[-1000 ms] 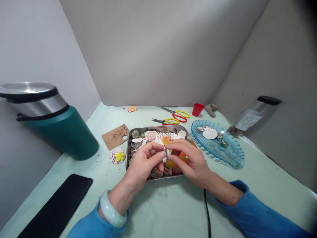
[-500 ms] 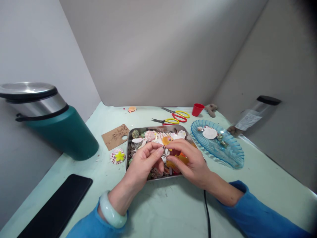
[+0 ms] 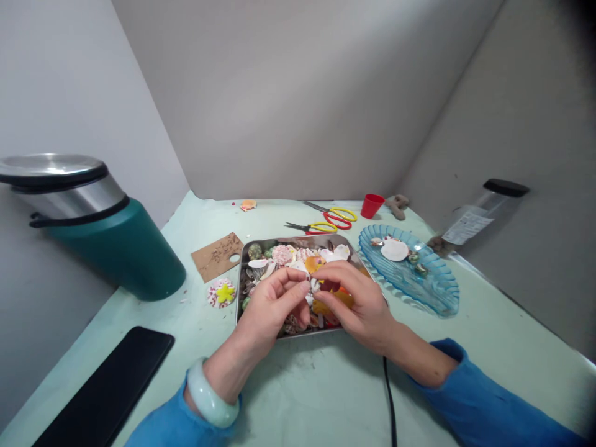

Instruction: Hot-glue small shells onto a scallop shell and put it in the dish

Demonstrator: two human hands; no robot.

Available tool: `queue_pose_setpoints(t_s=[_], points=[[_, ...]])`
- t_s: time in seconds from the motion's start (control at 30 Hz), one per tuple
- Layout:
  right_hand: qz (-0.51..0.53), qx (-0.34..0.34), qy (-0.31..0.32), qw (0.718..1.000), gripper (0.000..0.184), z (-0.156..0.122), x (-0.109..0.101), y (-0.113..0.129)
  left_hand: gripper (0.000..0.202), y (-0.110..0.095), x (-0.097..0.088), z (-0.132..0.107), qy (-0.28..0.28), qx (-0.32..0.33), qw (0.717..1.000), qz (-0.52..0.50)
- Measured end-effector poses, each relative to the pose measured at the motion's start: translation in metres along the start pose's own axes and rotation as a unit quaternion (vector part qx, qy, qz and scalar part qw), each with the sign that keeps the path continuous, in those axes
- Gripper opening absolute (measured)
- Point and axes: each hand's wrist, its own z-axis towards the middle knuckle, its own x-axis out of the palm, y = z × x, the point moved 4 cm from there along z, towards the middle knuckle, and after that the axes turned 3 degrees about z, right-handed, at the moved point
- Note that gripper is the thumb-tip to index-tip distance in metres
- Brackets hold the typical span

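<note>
Above a metal tray [image 3: 239, 282] filled with shells, my two hands meet fingertip to fingertip. Between them is a small white piece [image 3: 315, 285] that looks like a little shell; its details are too small to make out. My right hand [image 3: 361, 301] pinches it between thumb and forefinger. The thumb and forefinger of my left hand [image 3: 274, 301] close on its left side, with the other fingers curled below. Beneath the hands lie pink-and-white scallop shells [image 3: 282, 254], green spiral shells [image 3: 254, 251] and yellow-orange shells [image 3: 315, 264], partly hidden.
Left: green bottle [image 3: 125, 248], phone [image 3: 112, 385], brown card [image 3: 214, 257], shell with a yellow star [image 3: 222, 293]. Behind the tray: two pairs of scissors [image 3: 321, 228], red cup [image 3: 372, 206]. Right: blue dish [image 3: 437, 295] with shells, clear jar [image 3: 470, 220]. A black cable [image 3: 390, 397] runs in front.
The small white piece has turned slightly between my fingertips and shows more of its white side. My left thumb has shifted a little; everything else stays in place.
</note>
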Motion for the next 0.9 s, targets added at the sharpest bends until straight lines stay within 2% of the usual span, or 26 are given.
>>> queue_pose_setpoints(t_s=[0.23, 0.43, 0.63, 0.9], points=[[-0.006, 0.001, -0.001, 1.0, 0.02, 0.0006, -0.0006, -0.0007, 0.024, -0.0022, -0.0005, 0.0002, -0.008, 0.005, 1.0, 0.008], [-0.011, 0.005, -0.011, 1.0, 0.018, 0.0024, -0.0013, -0.0001, 0.025, -0.0047, 0.0016, -0.0018, 0.017, 0.02, 1.0, -0.009], [-0.009, 0.01, -0.009, 1.0, 0.018, 0.0038, -0.0019, 0.0011, 0.04, -0.0072, 0.0033, -0.0033, 0.024, 0.023, 0.999, -0.026], [-0.016, 0.008, -0.007, 1.0, 0.017, 0.0015, -0.0014, -0.0006, 0.034, -0.0041, 0.0031, -0.0024, 0.018, 0.024, 0.999, -0.02]])
